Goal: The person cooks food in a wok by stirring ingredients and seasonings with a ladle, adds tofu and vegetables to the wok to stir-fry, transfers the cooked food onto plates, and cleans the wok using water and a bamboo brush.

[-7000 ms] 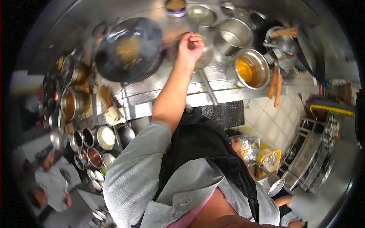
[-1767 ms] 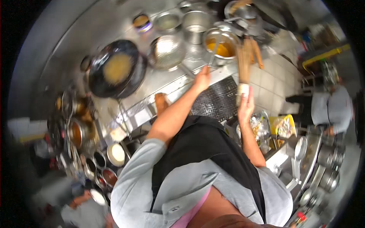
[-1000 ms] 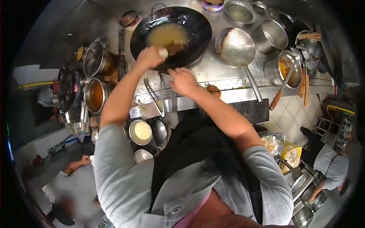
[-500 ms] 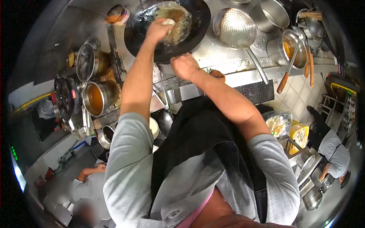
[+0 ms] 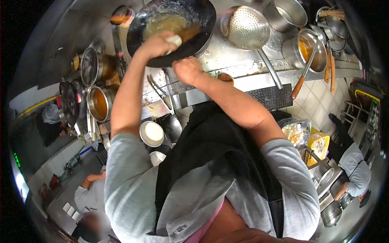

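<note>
My left hand (image 5: 162, 44) is closed round the pale handle of a bamboo brush (image 5: 190, 33), whose brown bristles lie in the wok (image 5: 202, 18). Cloudy, yellowish liquid (image 5: 164, 24) covers the wok's bottom. My right hand (image 5: 188, 69) is closed at the wok's near edge, with its fingertips hidden. To the right of the wok a perforated strainer (image 5: 248, 30) rests on the steel counter, its handle pointing toward me.
A steel pot (image 5: 285, 15) and a pot of orange liquid (image 5: 296, 50) with a wooden-handled ladle are at right. At left are a pot of brown liquid (image 5: 98, 104), tongs (image 5: 162, 97) and a white-filled bowl (image 5: 152, 134). One person (image 5: 354, 166) is at right, another (image 5: 91, 194) lower left.
Earlier my right hand held a brush away from the wok; now my left hand holds one in it. Since half a second ago, the left hand has shifted left and down, while the right stays at the wok's edge.
</note>
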`<act>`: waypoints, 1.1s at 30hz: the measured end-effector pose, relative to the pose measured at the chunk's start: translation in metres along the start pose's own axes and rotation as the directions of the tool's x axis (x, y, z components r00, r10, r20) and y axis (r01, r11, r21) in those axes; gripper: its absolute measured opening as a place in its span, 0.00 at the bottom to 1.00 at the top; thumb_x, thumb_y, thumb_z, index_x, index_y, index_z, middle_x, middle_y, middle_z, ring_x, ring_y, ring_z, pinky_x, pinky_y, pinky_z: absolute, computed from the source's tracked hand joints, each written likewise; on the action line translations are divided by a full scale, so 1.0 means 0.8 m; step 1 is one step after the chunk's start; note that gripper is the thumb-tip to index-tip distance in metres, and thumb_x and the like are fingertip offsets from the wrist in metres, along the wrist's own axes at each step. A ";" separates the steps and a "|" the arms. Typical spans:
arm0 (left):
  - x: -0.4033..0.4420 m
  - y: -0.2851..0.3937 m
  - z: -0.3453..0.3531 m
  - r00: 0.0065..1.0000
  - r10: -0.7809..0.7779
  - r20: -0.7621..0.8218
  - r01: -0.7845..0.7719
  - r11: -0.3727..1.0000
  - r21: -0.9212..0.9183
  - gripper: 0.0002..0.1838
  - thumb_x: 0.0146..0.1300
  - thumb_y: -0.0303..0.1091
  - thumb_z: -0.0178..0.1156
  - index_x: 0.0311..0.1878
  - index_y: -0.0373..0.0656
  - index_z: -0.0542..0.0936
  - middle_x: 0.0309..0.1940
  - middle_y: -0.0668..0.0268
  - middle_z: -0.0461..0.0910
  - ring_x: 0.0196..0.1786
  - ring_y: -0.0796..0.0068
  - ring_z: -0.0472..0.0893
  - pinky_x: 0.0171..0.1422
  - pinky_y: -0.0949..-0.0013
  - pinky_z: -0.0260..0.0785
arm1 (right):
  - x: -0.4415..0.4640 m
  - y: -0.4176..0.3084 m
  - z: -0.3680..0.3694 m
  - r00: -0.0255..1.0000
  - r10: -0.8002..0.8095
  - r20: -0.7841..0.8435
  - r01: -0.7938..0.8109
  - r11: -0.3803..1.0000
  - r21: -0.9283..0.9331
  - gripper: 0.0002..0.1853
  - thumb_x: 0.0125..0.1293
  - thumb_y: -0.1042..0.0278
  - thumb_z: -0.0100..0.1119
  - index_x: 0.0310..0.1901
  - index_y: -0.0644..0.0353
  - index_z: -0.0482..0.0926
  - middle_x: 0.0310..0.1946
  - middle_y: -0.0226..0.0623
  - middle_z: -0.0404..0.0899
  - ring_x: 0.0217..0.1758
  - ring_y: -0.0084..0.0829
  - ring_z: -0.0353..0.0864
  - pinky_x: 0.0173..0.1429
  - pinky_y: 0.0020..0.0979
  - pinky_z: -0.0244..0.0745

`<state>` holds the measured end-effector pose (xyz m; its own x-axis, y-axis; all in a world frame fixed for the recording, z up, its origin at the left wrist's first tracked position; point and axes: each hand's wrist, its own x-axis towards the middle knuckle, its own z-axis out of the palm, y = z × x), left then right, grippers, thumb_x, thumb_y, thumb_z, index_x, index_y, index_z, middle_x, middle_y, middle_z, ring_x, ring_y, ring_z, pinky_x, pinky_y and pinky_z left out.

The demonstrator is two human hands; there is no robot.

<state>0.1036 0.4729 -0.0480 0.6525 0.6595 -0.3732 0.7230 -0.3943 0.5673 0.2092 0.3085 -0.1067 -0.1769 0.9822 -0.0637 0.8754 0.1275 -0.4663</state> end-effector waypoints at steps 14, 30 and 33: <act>-0.062 0.057 0.010 0.998 -0.068 0.008 0.069 0.993 -0.097 0.33 0.51 0.46 0.71 0.61 0.43 0.78 0.44 0.58 0.85 0.45 0.68 0.82 0.52 0.67 0.73 | -0.002 0.015 0.003 0.998 -0.047 0.029 0.046 0.999 0.023 0.14 0.66 0.65 0.49 0.38 0.55 0.87 0.40 0.44 0.89 0.46 0.41 0.89 0.55 0.45 0.78; 0.051 -0.018 -0.094 0.900 -0.341 0.273 0.099 0.766 0.635 0.38 0.46 0.44 0.72 0.63 0.43 0.79 0.45 0.54 0.86 0.39 0.61 0.86 0.37 0.60 0.79 | 0.000 0.009 0.000 1.000 -0.017 0.022 0.016 0.998 0.062 0.13 0.66 0.63 0.52 0.37 0.60 0.85 0.35 0.49 0.87 0.43 0.49 0.88 0.54 0.49 0.78; 0.089 -0.109 -0.025 0.975 -0.161 -0.153 0.181 0.976 0.122 0.36 0.48 0.49 0.73 0.59 0.39 0.81 0.49 0.55 0.87 0.47 0.63 0.86 0.50 0.63 0.78 | -0.005 0.001 -0.012 0.999 0.015 0.047 -0.018 0.997 0.074 0.12 0.63 0.67 0.54 0.41 0.56 0.86 0.41 0.47 0.88 0.49 0.45 0.88 0.62 0.48 0.75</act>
<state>0.0829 0.5672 -0.1093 0.4848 0.8047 -0.3428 0.8512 -0.3439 0.3966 0.2153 0.3057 -0.0982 -0.1851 0.9764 -0.1117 0.8425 0.0991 -0.5295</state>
